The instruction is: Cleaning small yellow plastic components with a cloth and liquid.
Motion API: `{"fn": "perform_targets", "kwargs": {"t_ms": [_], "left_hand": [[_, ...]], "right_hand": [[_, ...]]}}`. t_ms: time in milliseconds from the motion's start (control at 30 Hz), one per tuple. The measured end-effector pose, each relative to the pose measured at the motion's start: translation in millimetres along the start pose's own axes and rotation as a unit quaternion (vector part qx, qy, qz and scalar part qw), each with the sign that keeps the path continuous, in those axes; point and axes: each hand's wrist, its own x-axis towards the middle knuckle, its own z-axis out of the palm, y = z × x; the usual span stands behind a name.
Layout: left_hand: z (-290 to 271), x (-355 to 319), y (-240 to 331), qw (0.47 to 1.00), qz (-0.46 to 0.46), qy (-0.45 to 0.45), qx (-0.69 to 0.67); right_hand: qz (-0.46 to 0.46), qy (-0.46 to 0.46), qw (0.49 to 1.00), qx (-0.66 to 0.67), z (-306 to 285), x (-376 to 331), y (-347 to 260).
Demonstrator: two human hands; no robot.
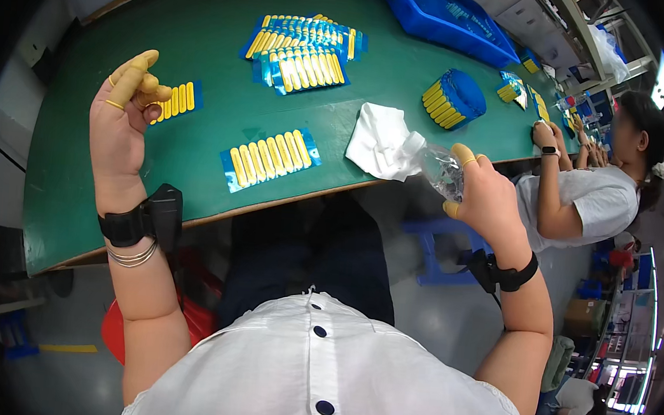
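Observation:
My right hand (485, 198) grips a clear plastic bottle (438, 169) tilted toward a crumpled white cloth (378, 139) at the table's front edge. Yellow finger cots cover its fingertips. My left hand (124, 117) is raised over the green table (195, 158), fingers curled together with yellow cots on them, holding nothing I can see. A blue strip of yellow pieces (271, 157) lies flat between my hands. A smaller strip (178, 100) lies just right of my left hand.
A pile of blue strips with yellow pieces (304, 49) lies farther back. A round bundle of strips (454, 98) and a blue tray (440, 17) are to the right. Another person (582, 196) sits at the right end, hands on the table.

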Motion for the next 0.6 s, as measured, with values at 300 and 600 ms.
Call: {"fn": "perform_targets", "kwargs": {"t_ms": [300,600], "left_hand": [[7.2,-0.6,0.9,0.999,-0.022,0.005,0.024],[7.1,-3.8,1.6,0.999,-0.033,0.008,0.041]], "right_hand": [[-0.016,-0.012,0.993,-0.118,-15.5,24.9,-4.4],[-0.04,-0.005,0.987,-0.154,-23.3,19.6,-2.5]]}}
